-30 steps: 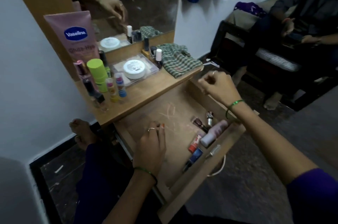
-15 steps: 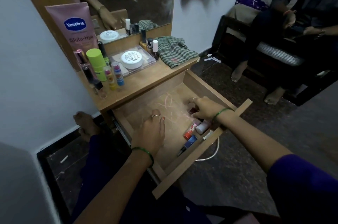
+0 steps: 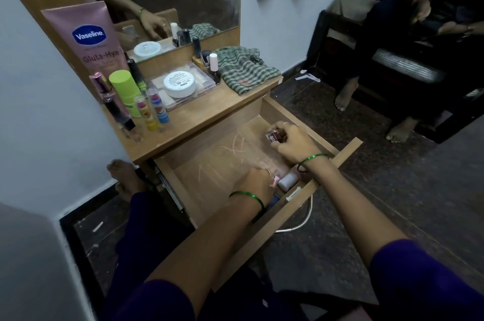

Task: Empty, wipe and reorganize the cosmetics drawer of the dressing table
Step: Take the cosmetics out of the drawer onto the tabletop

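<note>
The wooden table (image 3: 199, 114) carried a Vaseline tube (image 3: 90, 40), a green bottle (image 3: 125, 90), lip balms (image 3: 153, 111), a clear tray (image 3: 183, 87) holding a white jar (image 3: 179, 83), nail polishes (image 3: 209, 64) and a checked cloth (image 3: 243, 69).

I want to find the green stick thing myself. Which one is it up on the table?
Look at the dressing table top, left end, just in front of the tall pink Vaseline tube. Among the slim tubes there, the lime-green stick is the fattest, with a round, bright green cap.
</note>
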